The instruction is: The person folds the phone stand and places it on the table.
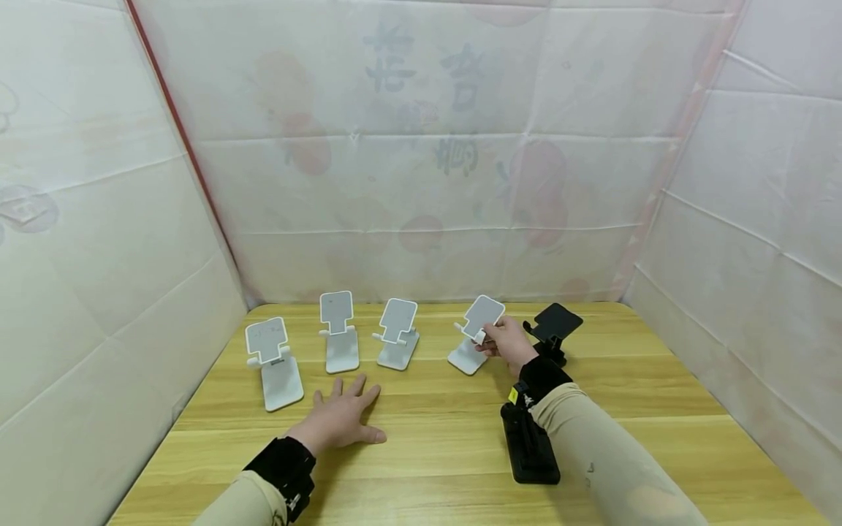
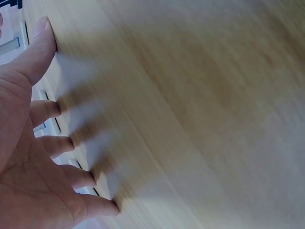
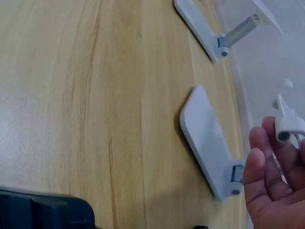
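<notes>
My right hand (image 1: 506, 342) holds the lower lip of a white phone stand (image 1: 483, 315), the rightmost white one. In the right wrist view its fingers (image 3: 281, 157) curl up around the white hook (image 3: 289, 128) of that stand, whose base (image 3: 205, 138) rests on the table. My left hand (image 1: 342, 420) lies palm down with spread fingers, and its fingertips touch the wooden table (image 1: 434, 453). Three more white phone stands stand to the left: one far left (image 1: 281, 383), one at the back (image 1: 342, 354) and one near the middle (image 1: 397, 318).
A black phone stand (image 1: 555, 323) stands open just right of my right hand. Another black stand (image 1: 533, 456) lies near the right forearm, partly covered by it. White printed sheets (image 1: 421, 183) wall the table at the back and both sides.
</notes>
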Tool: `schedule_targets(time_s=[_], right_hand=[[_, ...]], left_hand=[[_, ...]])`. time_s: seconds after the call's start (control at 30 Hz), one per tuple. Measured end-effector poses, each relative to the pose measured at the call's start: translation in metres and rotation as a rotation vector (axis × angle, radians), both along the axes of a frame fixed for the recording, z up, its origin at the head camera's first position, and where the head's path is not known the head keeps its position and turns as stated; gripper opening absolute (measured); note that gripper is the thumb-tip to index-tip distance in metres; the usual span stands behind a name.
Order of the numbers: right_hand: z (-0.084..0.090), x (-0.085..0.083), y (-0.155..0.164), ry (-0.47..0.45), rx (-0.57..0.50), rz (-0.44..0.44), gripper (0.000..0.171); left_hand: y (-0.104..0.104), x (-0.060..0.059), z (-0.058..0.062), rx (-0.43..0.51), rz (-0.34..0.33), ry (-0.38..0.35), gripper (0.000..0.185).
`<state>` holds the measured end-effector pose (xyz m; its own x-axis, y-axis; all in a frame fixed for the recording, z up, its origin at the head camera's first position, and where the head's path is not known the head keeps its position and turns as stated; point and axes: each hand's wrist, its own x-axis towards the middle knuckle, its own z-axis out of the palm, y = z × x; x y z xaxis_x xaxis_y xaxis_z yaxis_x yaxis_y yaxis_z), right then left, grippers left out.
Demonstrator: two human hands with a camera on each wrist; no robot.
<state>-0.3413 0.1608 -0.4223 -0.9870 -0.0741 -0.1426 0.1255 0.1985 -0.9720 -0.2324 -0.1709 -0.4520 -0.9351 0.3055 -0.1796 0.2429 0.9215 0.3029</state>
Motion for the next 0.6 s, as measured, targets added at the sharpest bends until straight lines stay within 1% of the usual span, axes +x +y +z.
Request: schedule_targets(time_s=[0.17,0.4,0.47,0.6], right_hand=[[0.0003,0.0002,0.0016,0.017,0.038,0.011,0.027],[0.0005,0.0016,-0.0014,0.058,0.057,0.018,0.016],[0.0021,0.003,-0.0011,0.07,0.066,0.037,0.014],[0.0083,0.0092,0.0013,0.104,0.088,0.115,0.016]], left_hand=[[-0.0012,0.0,0.0006,-0.002,0.003,-0.003,0.095],[-0.0011,0.002,0.0007,0.004,-0.001,-0.003,0.094],[-0.0004,0.0022,0.0003,0.003,0.0,0.002,0.094],[0.0007,0.0011,0.0016,0.019,0.006,0.005,0.094]])
